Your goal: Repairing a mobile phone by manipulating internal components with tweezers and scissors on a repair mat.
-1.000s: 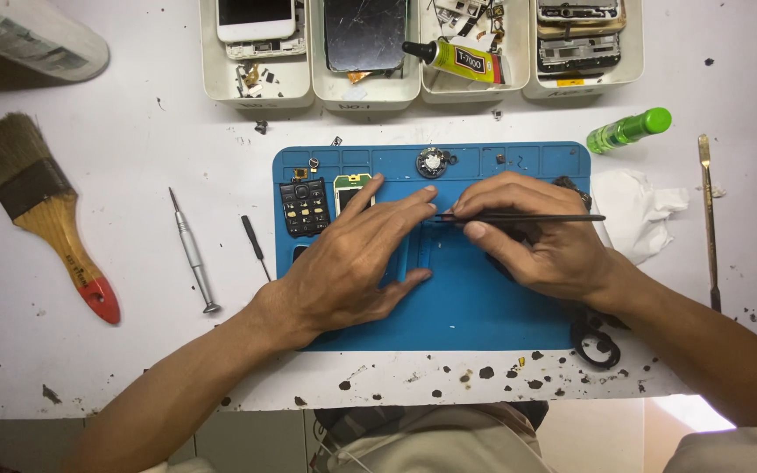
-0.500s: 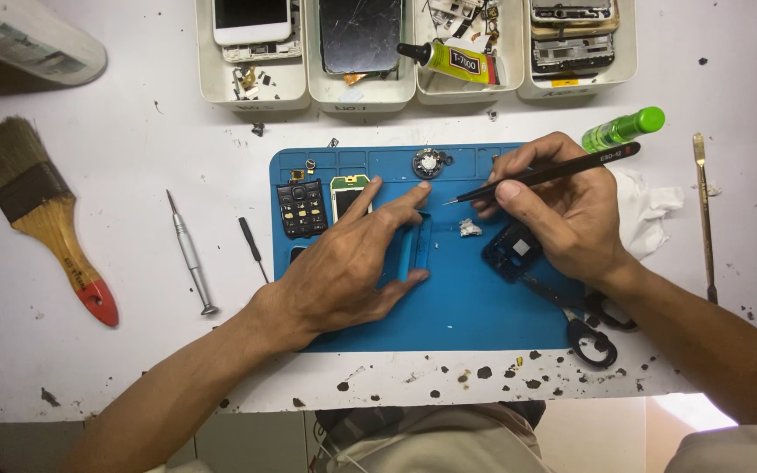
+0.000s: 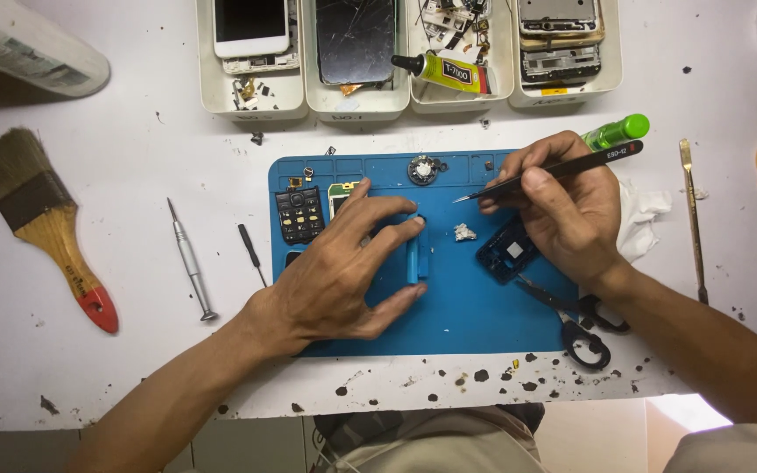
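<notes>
My left hand (image 3: 343,271) rests on the blue work mat (image 3: 475,315), fingers pinching a small blue phone part (image 3: 417,256) that stands on edge. My right hand (image 3: 562,210) grips black tweezers (image 3: 562,168), whose tips point left above the mat. Between the hands lies a small crumpled grey scrap (image 3: 465,232). A dark blue phone frame (image 3: 508,254) sits under my right hand. A black keypad (image 3: 299,214) and a small green board (image 3: 341,194) lie at the mat's left, next to my left fingers.
Several white trays (image 3: 348,107) of phones and parts line the back, with a glue tube (image 3: 442,71). A paintbrush (image 3: 45,223), screwdriver (image 3: 188,258) and small black bit (image 3: 251,251) lie left. Scissors (image 3: 576,320), a green bottle (image 3: 615,133), a white tissue (image 3: 646,215) and a metal pry tool (image 3: 692,219) sit right.
My right hand has lifted the tweezers away from my left fingers, up and to the right, uncovering the dark phone frame and the scrap. My left hand stays on the blue part.
</notes>
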